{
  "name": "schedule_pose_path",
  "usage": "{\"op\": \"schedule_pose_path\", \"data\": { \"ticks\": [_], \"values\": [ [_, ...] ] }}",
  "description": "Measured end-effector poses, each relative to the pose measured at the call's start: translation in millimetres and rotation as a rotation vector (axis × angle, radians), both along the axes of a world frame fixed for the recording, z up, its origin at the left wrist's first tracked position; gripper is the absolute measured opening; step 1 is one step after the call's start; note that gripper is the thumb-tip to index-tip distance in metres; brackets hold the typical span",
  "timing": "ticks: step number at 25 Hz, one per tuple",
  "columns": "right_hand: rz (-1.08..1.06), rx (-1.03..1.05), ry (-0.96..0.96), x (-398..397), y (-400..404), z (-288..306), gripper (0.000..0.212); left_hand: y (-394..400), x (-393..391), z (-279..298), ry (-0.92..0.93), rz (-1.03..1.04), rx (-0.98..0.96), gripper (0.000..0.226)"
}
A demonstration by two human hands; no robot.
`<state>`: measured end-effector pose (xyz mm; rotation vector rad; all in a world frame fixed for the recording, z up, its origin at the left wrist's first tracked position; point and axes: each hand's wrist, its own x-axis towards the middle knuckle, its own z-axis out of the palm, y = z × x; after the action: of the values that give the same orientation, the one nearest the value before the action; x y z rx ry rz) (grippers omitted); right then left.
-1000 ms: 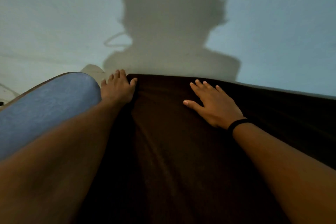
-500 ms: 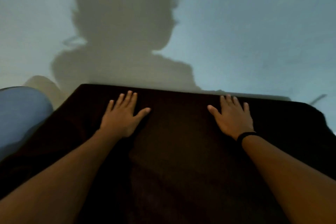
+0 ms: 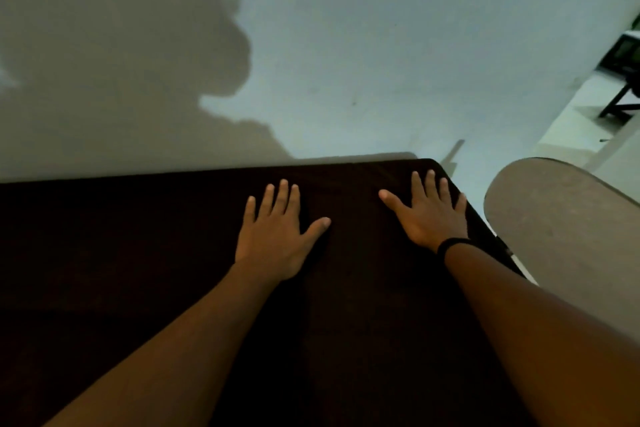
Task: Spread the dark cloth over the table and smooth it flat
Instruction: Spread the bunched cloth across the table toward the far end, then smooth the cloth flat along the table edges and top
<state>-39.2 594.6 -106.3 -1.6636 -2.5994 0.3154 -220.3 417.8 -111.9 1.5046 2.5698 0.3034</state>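
Note:
The dark brown cloth (image 3: 121, 253) covers the table from the left edge of the view to the far right corner and looks flat, with no folds that I can make out. My left hand (image 3: 277, 232) lies palm down on it, fingers spread, a little back from the far edge. My right hand (image 3: 429, 215), with a black band at the wrist, rests flat at the far right corner, its little finger at the cloth's right edge. Neither hand holds anything.
A pale wall (image 3: 363, 45) stands directly behind the table and carries my shadow. A rounded grey-brown board or chair back (image 3: 561, 225) sits close beside the table's right edge. Dark furniture legs (image 3: 620, 94) stand on the light floor at far right.
My view and both hands have shifted right along the far edge, from the left end to the far right corner. The blue rounded object at left is out of view.

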Motion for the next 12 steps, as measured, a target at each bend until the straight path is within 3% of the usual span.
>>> {"op": "schedule_pose_path", "data": {
  "ticks": [4, 7, 10, 12],
  "values": [
    [0.113, -0.086, 0.11, 7, 27, 11, 0.074, -1, -10, 2, 0.03, 0.001, -0.048, 0.089],
    [0.135, 0.042, 0.164, 21, 8, 11, 0.065, 6, 3, 11, 0.082, 0.018, -0.038, 0.072],
    [0.06, 0.163, 0.105, 58, -37, -5, 0.065, 25, 56, 15, 0.065, -0.13, 0.12, 0.062],
    [0.05, 0.12, 0.06, 77, -52, -12, 0.067, 39, 93, 12, -0.029, -0.199, 0.113, 0.062]
  ]
}}
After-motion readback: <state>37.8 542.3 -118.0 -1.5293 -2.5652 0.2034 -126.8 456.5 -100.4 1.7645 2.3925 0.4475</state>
